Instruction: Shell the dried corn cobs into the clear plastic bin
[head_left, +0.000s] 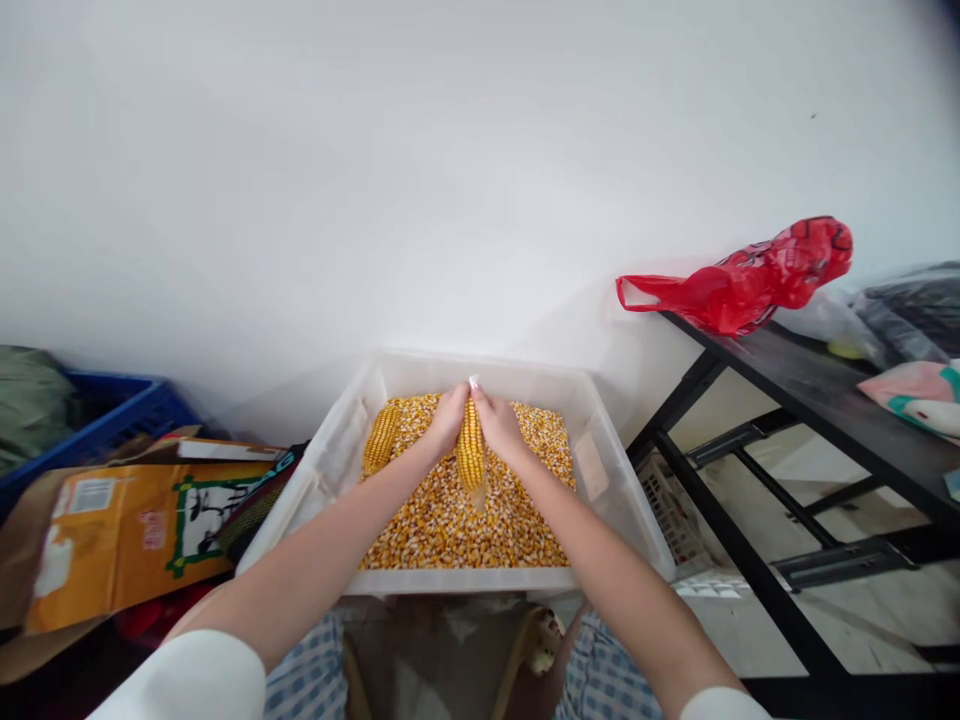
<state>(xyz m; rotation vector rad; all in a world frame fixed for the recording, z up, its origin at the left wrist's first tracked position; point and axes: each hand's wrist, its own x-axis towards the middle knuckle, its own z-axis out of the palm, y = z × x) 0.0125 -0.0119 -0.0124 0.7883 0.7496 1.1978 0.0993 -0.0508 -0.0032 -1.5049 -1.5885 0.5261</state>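
Between my two hands is a yellow corn cob point(470, 452), its lower end pointing toward me over the bin. My left hand point(450, 412) closes on its left side near the far end, and my right hand point(496, 420) grips the right side at the same height. A bit of white shows at the far tip between the fingers. Below lie loose corn kernels point(450, 535), yellow and whitish, filling the bottom of a translucent plastic bin point(465, 580). Another corn cob point(381, 438) rests on the kernels at the bin's left side.
A black table point(840, 395) stands at right with a red plastic bag point(750, 280) on its corner. To the left are a torn orange cardboard box point(135, 535) and a blue crate point(120, 405). A white wall point(450, 180) rises directly behind the bin.
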